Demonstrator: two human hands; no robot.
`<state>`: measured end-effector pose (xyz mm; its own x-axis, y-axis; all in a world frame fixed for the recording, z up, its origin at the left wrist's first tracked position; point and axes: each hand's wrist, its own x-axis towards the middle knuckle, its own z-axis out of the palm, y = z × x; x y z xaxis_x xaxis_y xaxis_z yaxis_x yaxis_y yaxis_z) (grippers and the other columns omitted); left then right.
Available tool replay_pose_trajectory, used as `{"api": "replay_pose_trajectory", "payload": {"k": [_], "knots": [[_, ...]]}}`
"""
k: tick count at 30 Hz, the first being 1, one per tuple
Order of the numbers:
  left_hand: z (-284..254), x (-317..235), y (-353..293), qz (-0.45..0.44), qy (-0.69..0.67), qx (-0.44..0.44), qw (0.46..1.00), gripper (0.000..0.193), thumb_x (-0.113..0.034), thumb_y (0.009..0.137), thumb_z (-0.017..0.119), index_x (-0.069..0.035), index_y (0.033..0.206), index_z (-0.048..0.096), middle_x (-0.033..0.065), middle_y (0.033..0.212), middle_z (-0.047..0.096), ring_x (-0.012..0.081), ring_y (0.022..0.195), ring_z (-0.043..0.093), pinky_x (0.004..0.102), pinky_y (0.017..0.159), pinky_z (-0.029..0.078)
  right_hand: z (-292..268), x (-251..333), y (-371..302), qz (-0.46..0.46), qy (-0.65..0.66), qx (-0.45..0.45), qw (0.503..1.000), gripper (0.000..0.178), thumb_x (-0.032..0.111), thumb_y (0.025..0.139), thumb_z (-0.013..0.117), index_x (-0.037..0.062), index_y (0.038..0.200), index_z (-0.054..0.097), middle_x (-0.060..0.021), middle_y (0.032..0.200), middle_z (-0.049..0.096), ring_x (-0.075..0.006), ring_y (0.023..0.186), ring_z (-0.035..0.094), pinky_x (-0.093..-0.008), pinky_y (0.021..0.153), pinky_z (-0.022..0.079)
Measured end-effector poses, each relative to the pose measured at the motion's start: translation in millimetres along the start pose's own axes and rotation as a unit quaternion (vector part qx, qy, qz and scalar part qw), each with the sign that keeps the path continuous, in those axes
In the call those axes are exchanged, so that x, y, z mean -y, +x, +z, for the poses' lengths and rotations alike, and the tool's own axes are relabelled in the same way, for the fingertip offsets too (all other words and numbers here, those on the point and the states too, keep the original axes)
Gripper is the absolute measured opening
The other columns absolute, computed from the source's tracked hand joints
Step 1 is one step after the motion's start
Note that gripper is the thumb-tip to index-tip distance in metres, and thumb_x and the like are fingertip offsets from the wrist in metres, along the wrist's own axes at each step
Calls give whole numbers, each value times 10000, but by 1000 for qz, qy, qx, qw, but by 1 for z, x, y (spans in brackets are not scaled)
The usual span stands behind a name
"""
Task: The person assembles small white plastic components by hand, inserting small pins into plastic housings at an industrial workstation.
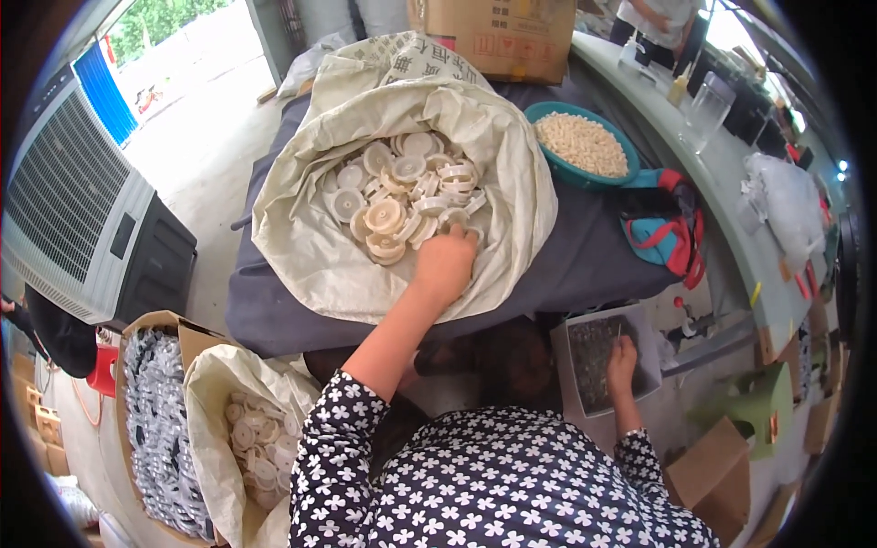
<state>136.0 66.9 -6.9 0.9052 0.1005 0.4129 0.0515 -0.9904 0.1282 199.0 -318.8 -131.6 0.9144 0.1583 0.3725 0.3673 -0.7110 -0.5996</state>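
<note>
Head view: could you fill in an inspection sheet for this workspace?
Surface: table under dark cloth.
Job's things: open sack of cream plastic discs; grey tray of small dark parts.
Clutter: teal bowl of pale pellets, blue-red bag, cardboard box.
Grip: left hand among the discs; right hand in the tray; whether either holds anything cannot be told.
Cables: nothing seen.
Surroundings: air cooler, second sack of discs, another person behind.
</note>
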Motion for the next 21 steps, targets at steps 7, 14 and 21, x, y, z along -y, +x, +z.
{"api": "replay_pose_trajectory", "payload": {"k": [7, 14, 21], "knots": [[-28, -2, -30, -143, -322, -135, 926, 104, -60, 749, 539, -7, 829, 581, 85, 698, 582, 200, 516, 565, 318, 458, 437, -36, 164, 27, -17, 342, 96, 935, 244, 5, 864, 446, -4, 1072, 572, -2, 655, 456, -53, 550, 446, -193, 511, 389], [-92, -23, -88, -349, -720, -70, 596, 125, -41, 769, 560, 15, 870, 609, 36, 627, 564, 90, 472, 503, 200, 414, 360, -34, 272, 29, -214, 323, 276, 880, 349, -29, 803, 515, 41, 1143, 545, -92, 686, 535, -167, 533, 534, -269, 516, 449], [-99, -32, -123, -347, -716, -116, 595, 175, -9, 749, 574, 29, 914, 620, 42, 664, 589, 81, 480, 506, 189, 416, 355, -13, 301, 20, -390, 250, 299, 834, 433, -42, 710, 554, 80, 1125, 566, -104, 668, 510, -262, 561, 540, -337, 507, 447]]}}
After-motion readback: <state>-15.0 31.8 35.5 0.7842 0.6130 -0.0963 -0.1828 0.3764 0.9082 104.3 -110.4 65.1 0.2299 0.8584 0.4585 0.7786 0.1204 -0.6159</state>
